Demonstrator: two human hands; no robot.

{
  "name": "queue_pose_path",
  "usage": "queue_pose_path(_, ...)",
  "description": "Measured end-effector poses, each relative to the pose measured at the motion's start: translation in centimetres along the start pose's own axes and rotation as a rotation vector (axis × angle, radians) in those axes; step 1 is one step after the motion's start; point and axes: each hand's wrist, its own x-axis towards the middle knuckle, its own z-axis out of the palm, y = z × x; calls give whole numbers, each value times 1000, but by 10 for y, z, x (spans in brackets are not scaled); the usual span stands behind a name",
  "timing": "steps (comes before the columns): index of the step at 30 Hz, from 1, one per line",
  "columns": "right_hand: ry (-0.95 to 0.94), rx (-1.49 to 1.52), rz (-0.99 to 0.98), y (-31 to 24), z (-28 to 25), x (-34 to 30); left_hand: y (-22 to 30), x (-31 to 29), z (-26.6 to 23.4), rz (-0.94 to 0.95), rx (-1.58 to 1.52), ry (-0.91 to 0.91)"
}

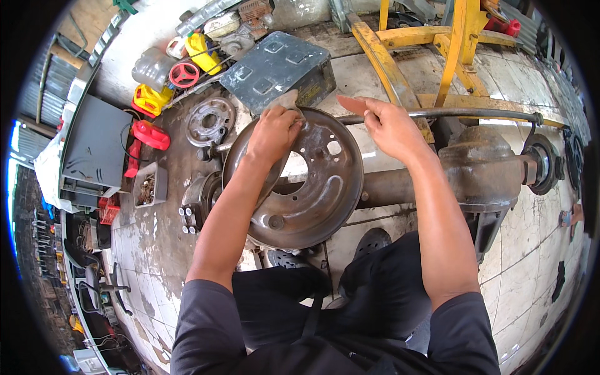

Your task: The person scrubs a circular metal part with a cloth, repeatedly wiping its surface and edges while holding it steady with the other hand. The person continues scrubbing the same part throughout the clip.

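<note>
A round brown metal brake backing plate stands upright in front of me, with a large centre hole and smaller holes around it. At its upper edge my left hand is closed on a grey-brown flat piece; fingers hide most of it, and I cannot tell its kind. My left forearm covers part of the plate's left side. Right of the plate, my right hand pinches a thin reddish-brown sheet that looks like sandpaper, held apart from the plate.
A rusty axle housing runs rightward from the plate to a bulging differential case. Behind stand a dark toolbox and a yellow steel frame. At left are a round metal drum, a parts bin and a red jug.
</note>
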Motion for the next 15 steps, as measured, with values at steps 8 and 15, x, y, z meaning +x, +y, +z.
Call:
queue_pose_path(8,29,41,-55,-4,-1,0,23,19,-13,-213,355,-266)
queue_pose_path(15,16,56,-55,-10,-2,-3,30,31,-19,-191,405,-434)
